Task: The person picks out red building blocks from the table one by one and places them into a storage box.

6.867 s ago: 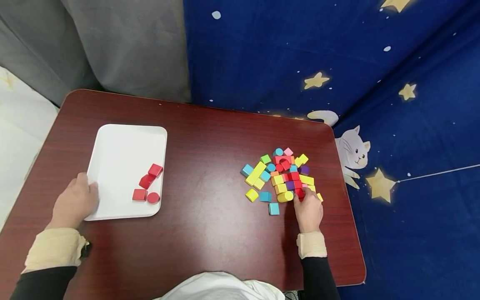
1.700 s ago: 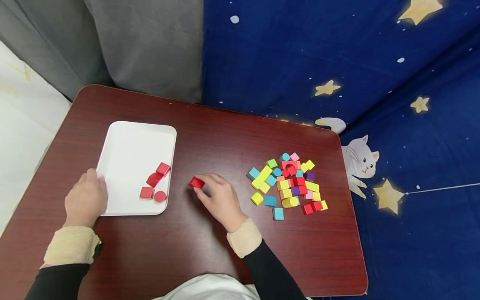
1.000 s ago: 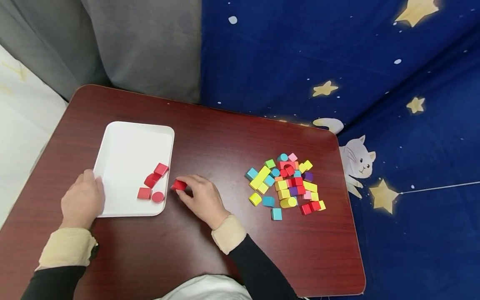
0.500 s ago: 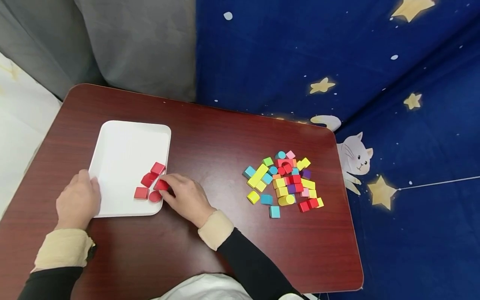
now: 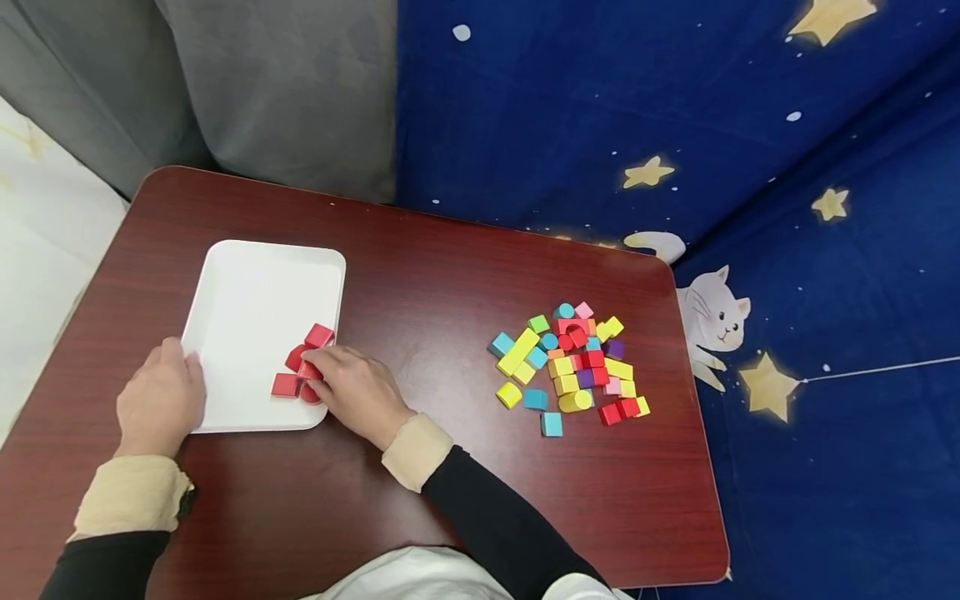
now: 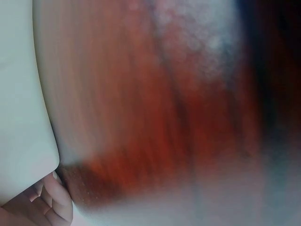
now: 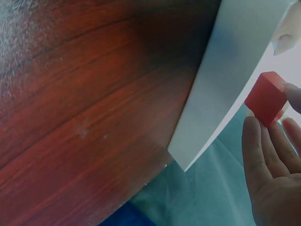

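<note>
My left hand (image 5: 161, 400) grips the left edge of a white tray (image 5: 255, 304); in the left wrist view its fingers (image 6: 59, 197) curl at the tray's rim. Over the tray's near right part, my right hand (image 5: 362, 392) pinches a red block (image 5: 308, 371) between thumb and fingers, clearest in the right wrist view as a red block (image 7: 266, 98). Around it on the tray lie a red block (image 5: 319, 335), a darker red block (image 5: 296, 358), a red rectangular block (image 5: 285, 385) and a round red block (image 5: 309, 395), partly hidden by my right hand.
On the right of the dark wooden table (image 5: 420, 300) lies a spread of coloured blocks, among them a long yellow block (image 5: 517, 352), a red arch (image 5: 572, 327), a blue block (image 5: 552, 425) and a red block (image 5: 611, 414). Curtains (image 5: 525, 108) hang behind the table.
My right hand has come left from the block pile, carrying the red block across the table and over the tray's right rim among the other red blocks. The left hand keeps its grip.
</note>
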Tool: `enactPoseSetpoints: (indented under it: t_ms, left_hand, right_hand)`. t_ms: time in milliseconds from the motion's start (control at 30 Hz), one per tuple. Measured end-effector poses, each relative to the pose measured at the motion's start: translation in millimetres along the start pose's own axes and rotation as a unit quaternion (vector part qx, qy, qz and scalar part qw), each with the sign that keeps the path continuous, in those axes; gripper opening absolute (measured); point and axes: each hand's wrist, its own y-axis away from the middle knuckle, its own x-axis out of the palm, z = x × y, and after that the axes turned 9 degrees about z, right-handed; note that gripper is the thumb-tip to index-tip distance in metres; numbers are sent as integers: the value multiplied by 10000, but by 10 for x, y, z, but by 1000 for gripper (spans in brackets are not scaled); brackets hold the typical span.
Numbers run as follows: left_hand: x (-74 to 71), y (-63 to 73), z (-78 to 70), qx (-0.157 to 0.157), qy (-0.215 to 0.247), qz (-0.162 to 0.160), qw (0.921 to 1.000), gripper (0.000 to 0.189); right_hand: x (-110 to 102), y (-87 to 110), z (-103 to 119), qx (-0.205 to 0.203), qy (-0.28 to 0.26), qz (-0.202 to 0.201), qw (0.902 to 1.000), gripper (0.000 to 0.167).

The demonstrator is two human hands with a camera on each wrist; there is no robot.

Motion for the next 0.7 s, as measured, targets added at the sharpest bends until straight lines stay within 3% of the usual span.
enactPoseSetpoints:
  t_ms: [200,700]
  left_hand:
    - [-1,7,-15,-72,-30,53,10000,38]
    - [3,3,-8,43,-25,-31,10000,36]
  right_hand:
    - [100,-35,-6,86,21,188,9998,27]
    - [151,-88,0,51,-12,181,9998,26]
